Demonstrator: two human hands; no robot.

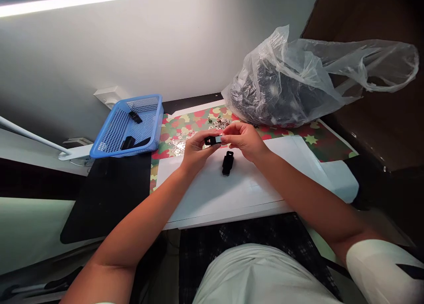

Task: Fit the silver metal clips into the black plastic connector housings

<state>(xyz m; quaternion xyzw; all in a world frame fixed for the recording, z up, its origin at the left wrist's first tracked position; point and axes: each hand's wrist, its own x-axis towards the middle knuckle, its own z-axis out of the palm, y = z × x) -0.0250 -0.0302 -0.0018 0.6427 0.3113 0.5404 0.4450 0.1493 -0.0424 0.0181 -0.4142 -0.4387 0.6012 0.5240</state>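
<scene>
Over the white work surface, my left hand [198, 148] grips a small black slotted piece [210, 140] that looks like a plastic buckle part. My right hand [244, 140] meets it from the other side, thumb and fingers pinched at a pale, silvery piece [218, 139] at the black part's end. Whether the two pieces are joined is hidden by the fingers. Just below the hands, a similar black slotted part [228, 163] lies on the white sheet [198, 198], touched by neither hand.
A blue plastic basket [99, 138] with several black parts stands at the left. Small shiny metal pieces [179, 144] are scattered on the patterned paper [331, 140]. A clear plastic bag [274, 88] full of dark items fills the back right. A white lamp arm [36, 136] reaches in from the left.
</scene>
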